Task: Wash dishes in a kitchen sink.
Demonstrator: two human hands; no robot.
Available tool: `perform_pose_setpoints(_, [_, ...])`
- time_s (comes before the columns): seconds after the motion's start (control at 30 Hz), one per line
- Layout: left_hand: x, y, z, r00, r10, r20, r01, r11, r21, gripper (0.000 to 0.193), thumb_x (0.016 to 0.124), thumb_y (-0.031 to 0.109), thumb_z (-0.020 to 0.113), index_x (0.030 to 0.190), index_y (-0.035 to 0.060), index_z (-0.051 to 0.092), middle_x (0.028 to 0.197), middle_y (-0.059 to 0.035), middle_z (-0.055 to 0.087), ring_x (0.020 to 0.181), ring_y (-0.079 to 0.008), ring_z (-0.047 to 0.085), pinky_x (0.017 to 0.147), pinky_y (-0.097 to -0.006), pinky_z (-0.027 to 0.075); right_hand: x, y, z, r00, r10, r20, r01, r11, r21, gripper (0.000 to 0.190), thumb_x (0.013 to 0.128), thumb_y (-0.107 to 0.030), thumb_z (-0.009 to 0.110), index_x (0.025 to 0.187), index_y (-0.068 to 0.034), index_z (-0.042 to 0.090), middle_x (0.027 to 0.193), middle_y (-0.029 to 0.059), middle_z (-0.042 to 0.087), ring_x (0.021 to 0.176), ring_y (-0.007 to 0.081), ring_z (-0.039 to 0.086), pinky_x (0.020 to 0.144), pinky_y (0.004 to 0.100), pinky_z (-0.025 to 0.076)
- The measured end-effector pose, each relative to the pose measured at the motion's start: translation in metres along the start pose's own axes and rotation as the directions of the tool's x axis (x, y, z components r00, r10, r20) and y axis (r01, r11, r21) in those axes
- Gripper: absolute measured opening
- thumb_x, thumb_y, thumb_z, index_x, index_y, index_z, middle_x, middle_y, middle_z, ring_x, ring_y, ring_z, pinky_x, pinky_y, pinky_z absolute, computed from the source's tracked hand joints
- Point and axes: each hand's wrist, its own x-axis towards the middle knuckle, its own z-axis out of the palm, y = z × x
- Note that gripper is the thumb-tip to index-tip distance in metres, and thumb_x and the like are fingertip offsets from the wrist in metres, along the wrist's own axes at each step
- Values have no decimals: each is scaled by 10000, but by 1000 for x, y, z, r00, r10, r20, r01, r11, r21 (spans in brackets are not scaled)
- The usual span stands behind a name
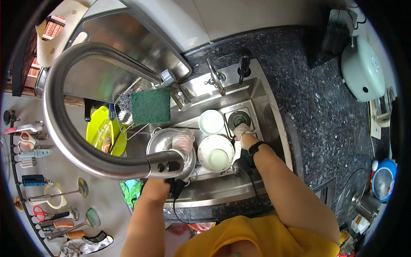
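My left hand (183, 143), pinkish under what looks like a translucent glove, is over the round metal pot (159, 140) at the sink's left; the faucet head (165, 163) hides its wrist. Whether it grips anything cannot be told. My right hand (243, 131) reaches to the near edge of the round drain strainer (239, 119); its grip is unclear. Left of this hand a pale bowl (211, 122) sits beyond a larger white bowl (207, 144), which has a small pale green bowl (218, 159) inside. White utensils, partly hidden, lie beside my right wrist.
The big curved faucet (53, 109) arches over the left side. A green scouring pad (151, 106) sits by a wire rack (133, 133). A yellow-green basin (120, 144) is left of the sink (224, 194). A mint-green appliance (362, 69) stands at right.
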Motion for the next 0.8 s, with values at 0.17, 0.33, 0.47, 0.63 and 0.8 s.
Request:
perform_pose_setpoints(0.17, [63,15,24,957,-5,290,-33,991,126,364,773,252,600,1073,45,603,1110,-171,594,1040,-329,557,896,-418,429,21,11,-32,993,-113,29,117,967,-225,183,850,-124,528,802,29,618,882,136,647,747,191,622,680,340,478])
perform_pose_setpoints(0.33, [79,17,34,908,-108,404,35,982,184,388,748,268,655,1093,96,614,1034,-133,647,994,-284,609,838,-388,490,-3,-5,-52,917,-343,-202,284,920,-270,268,791,-194,595,875,60,615,745,183,649,575,246,649,542,345,533])
perform_pose_setpoints(0.47, [69,18,28,889,-165,428,102,981,167,340,777,222,618,1089,86,620,1000,-125,659,927,-287,633,831,-375,489,-49,-36,-61,840,-497,-216,405,841,-359,340,798,-261,596,1004,9,608,939,212,636,842,321,632,763,399,496])
perform_pose_setpoints(0.63, [75,28,58,919,-45,393,-54,970,237,304,793,197,588,1071,82,631,983,-117,665,908,-289,638,819,-373,489,-85,-41,-80,759,-616,-211,527,772,-355,282,772,-183,512,929,8,647,979,260,617,950,417,588,853,467,458])
perform_pose_setpoints(0.8, [66,-8,113,971,29,237,-125,908,401,275,808,173,557,1052,78,641,966,-110,671,889,-291,644,808,-371,489,-101,-51,-79,746,-646,-159,573,745,-342,278,770,-202,556,935,7,635,969,255,615,952,404,582,844,454,458])
